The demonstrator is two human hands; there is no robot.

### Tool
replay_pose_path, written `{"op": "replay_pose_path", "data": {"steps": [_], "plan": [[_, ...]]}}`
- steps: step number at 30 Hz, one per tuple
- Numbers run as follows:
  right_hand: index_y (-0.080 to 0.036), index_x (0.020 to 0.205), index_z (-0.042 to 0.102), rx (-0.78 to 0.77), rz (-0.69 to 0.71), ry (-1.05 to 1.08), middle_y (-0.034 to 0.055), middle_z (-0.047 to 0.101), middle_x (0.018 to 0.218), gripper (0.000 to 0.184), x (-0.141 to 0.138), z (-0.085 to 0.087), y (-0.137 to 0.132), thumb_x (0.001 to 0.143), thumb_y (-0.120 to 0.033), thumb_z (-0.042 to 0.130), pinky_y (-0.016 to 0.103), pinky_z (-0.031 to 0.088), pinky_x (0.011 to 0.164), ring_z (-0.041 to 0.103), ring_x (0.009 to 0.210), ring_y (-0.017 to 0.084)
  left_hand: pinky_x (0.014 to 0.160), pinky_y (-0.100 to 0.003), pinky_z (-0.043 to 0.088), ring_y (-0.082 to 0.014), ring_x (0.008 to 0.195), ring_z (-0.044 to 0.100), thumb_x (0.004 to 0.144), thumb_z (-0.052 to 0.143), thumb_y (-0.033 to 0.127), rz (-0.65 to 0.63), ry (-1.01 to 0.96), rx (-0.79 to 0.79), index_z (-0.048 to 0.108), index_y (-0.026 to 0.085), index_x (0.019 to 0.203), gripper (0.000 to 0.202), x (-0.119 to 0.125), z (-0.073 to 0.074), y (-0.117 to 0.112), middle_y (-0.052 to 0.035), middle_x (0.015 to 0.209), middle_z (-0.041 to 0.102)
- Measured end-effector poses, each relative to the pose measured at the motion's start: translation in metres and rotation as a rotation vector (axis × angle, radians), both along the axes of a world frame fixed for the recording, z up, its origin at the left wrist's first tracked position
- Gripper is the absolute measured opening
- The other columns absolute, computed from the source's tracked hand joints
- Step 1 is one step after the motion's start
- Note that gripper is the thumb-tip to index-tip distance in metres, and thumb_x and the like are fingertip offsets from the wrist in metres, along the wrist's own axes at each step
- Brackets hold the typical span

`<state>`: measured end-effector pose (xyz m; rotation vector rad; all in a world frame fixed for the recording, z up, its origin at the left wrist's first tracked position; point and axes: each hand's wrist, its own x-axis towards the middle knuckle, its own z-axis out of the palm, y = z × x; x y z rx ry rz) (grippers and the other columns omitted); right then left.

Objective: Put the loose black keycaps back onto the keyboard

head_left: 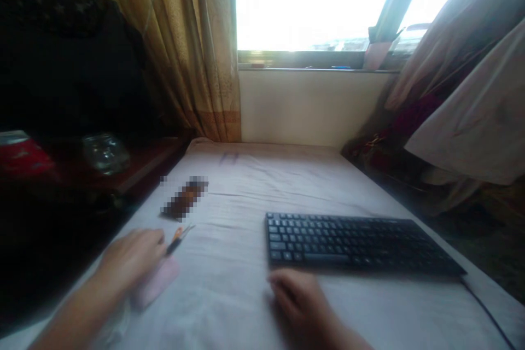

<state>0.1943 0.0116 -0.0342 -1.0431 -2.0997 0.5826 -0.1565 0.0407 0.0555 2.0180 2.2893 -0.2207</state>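
My left hand is over the left side of the bed-like surface, its fingers curled down and blurred. Right at its fingertips lies a small tool with a black and orange handle and thin metal prongs; whether the fingers grip it is hidden. A pink, soft-looking item lies beneath and beside this hand. My right hand rests on the sheet with fingers curled in, nothing visible in them. Just beyond it is a black computer keyboard, close to the fingers.
A pixelated dark brown flat object lies past my left hand. White sheet covers the surface. The keyboard's cable runs toward the lower right. On a dark shelf at left stands a glass jar. Curtains and hanging cloth flank a window.
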Motion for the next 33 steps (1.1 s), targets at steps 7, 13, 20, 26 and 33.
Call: {"op": "replay_pose_path", "data": {"steps": [7, 13, 20, 26, 33], "plan": [[-0.019, 0.085, 0.071, 0.043, -0.004, 0.057, 0.0046, 0.074, 0.072, 0.02, -0.002, -0.001, -0.001, 0.086, -0.018, 0.051, 0.021, 0.05, 0.061, 0.069, 0.064, 0.016, 0.114, -0.041, 0.029, -0.0268, 0.136, 0.042, 0.089, 0.052, 0.042, -0.404, -0.184, 0.051, 0.049, 0.022, 0.14, 0.055, 0.1, -0.014, 0.015, -0.0081, 0.145, 0.051], [-0.02, 0.086, 0.071, 0.1, 0.004, 0.067, 0.0045, 0.076, 0.075, 0.022, 0.014, 0.007, 0.0, 0.087, -0.017, 0.049, 0.021, 0.05, 0.062, 0.07, 0.065, 0.015, 0.12, -0.044, 0.016, -0.0306, 0.149, 0.009, 0.068, 0.077, 0.056, -0.638, -0.333, -0.066, 0.015, 0.018, 0.155, 0.113, 0.162, -0.043, 0.049, -0.0166, 0.162, 0.011], [-0.02, 0.091, 0.072, 0.08, -0.243, 0.049, 0.0063, 0.077, 0.082, 0.025, 0.069, 0.028, 0.0, 0.09, -0.023, 0.048, 0.023, 0.055, 0.069, 0.073, 0.073, 0.017, 0.119, -0.051, 0.013, -0.0376, 0.148, 0.0, 0.055, 0.084, 0.06, -0.738, -0.389, -0.178, 0.003, 0.019, 0.156, 0.136, 0.157, -0.066, 0.087, -0.0209, 0.161, -0.002], [-0.022, 0.085, 0.075, -0.047, -0.633, 0.101, 0.0062, 0.077, 0.081, 0.028, 0.144, 0.029, 0.002, 0.085, -0.04, 0.053, 0.029, 0.057, 0.067, 0.073, 0.074, 0.023, 0.119, -0.052, 0.012, -0.0391, 0.148, 0.005, 0.054, 0.086, 0.057, -0.782, -0.412, -0.184, 0.003, 0.023, 0.156, 0.136, 0.156, -0.069, 0.095, -0.0177, 0.163, 0.006], [-0.015, 0.106, 0.071, 0.005, -1.268, 0.177, 0.0157, 0.072, 0.107, 0.053, 0.217, 0.018, 0.01, 0.074, -0.05, 0.049, 0.043, 0.053, 0.089, 0.068, 0.097, 0.03, 0.119, -0.055, 0.005, -0.0379, 0.148, 0.007, 0.057, 0.084, 0.041, -0.755, -0.4, -0.128, -0.001, 0.029, 0.156, 0.131, 0.147, -0.064, 0.078, -0.0114, 0.163, 0.012]]}}
